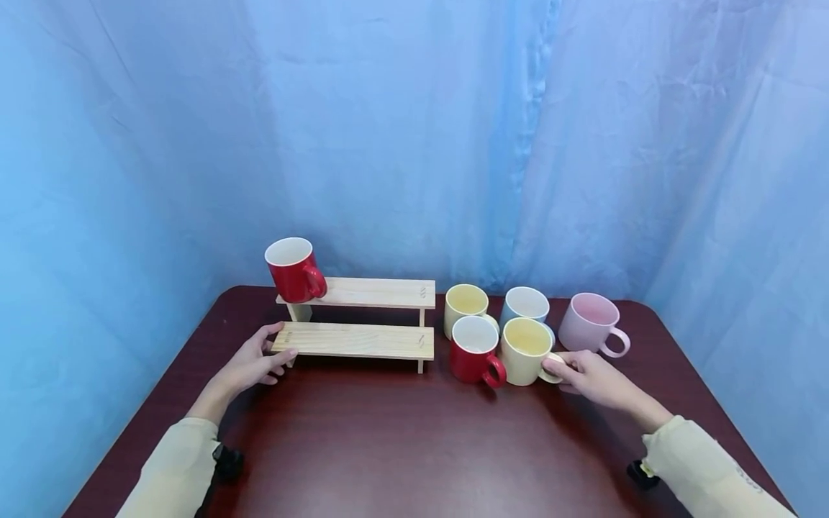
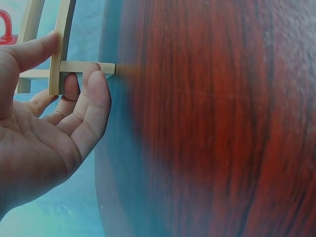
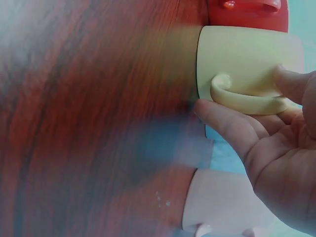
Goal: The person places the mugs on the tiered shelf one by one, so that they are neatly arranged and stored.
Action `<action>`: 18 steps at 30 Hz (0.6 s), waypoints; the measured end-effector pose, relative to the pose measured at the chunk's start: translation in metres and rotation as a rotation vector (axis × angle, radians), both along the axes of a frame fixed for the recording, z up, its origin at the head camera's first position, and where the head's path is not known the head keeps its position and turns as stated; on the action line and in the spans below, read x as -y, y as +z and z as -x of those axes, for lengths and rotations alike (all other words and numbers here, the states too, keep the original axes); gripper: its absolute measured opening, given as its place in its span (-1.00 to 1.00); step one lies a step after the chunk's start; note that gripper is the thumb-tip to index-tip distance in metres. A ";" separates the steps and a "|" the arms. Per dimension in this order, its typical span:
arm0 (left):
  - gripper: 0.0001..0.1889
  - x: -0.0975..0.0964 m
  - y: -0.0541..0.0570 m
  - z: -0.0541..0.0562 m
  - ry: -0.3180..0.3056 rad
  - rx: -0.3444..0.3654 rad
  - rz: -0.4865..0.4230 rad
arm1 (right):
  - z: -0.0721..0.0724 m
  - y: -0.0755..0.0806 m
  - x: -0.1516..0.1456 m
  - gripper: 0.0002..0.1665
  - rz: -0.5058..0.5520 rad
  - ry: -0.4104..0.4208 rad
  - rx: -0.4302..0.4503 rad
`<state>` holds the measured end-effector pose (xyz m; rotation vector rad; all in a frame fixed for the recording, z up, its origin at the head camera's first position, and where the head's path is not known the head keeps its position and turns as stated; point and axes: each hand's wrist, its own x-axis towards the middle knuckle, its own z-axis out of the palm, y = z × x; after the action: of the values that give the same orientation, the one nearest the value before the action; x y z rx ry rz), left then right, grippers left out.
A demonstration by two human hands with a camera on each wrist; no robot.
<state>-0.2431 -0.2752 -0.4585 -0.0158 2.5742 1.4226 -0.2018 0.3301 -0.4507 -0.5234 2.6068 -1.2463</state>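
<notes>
My left hand (image 1: 249, 365) grips the left end of the lower board of a two-tier wooden shelf (image 1: 363, 341). In the left wrist view, the thumb lies against the board's edge, with curled fingers beside the shelf's leg (image 2: 81, 67). With my right hand (image 1: 599, 379) I hold the handle of the front pale yellow mug (image 1: 521, 360), thumb on one side and fingers on the other. That mug (image 3: 242, 57) stands upright on the table, beside a red mug (image 1: 469, 363) with a white inside. A second red mug (image 1: 290, 280) stands on the upper board's left end.
Behind the front mugs stand another yellow mug (image 1: 456, 316) and a blue mug (image 1: 512, 313) with a white inside, partly hidden. A pink mug (image 1: 579, 332) is at the right, its handle near my right hand. Blue curtains (image 1: 401, 144) hang behind the dark wooden table (image 1: 414, 446).
</notes>
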 end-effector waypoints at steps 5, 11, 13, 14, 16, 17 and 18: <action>-0.06 0.002 0.001 0.002 -0.007 -0.012 0.001 | -0.003 -0.001 0.003 -0.72 0.027 -0.061 -0.008; -0.05 0.001 0.001 0.000 -0.002 0.000 0.001 | -0.010 -0.005 0.007 -0.75 0.020 -0.131 -0.083; -0.05 0.001 0.000 0.000 -0.002 0.004 0.002 | -0.012 -0.005 0.008 -0.75 -0.016 -0.148 -0.131; -0.05 0.001 0.000 0.000 -0.002 0.005 0.002 | -0.013 -0.005 0.009 -0.75 -0.032 -0.157 -0.155; -0.06 0.001 0.000 0.000 -0.002 0.005 0.002 | -0.014 -0.004 0.009 -0.76 -0.047 -0.167 -0.202; -0.06 0.000 0.000 0.000 -0.002 0.005 0.002 | -0.014 -0.003 0.010 -0.78 -0.047 -0.172 -0.220; -0.06 0.000 0.001 0.000 -0.002 0.004 0.004 | -0.014 -0.002 0.010 -0.80 -0.046 -0.176 -0.236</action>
<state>-0.2434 -0.2755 -0.4580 -0.0169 2.5726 1.4156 -0.1874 0.3201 -0.4525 -0.4666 2.9278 -1.2384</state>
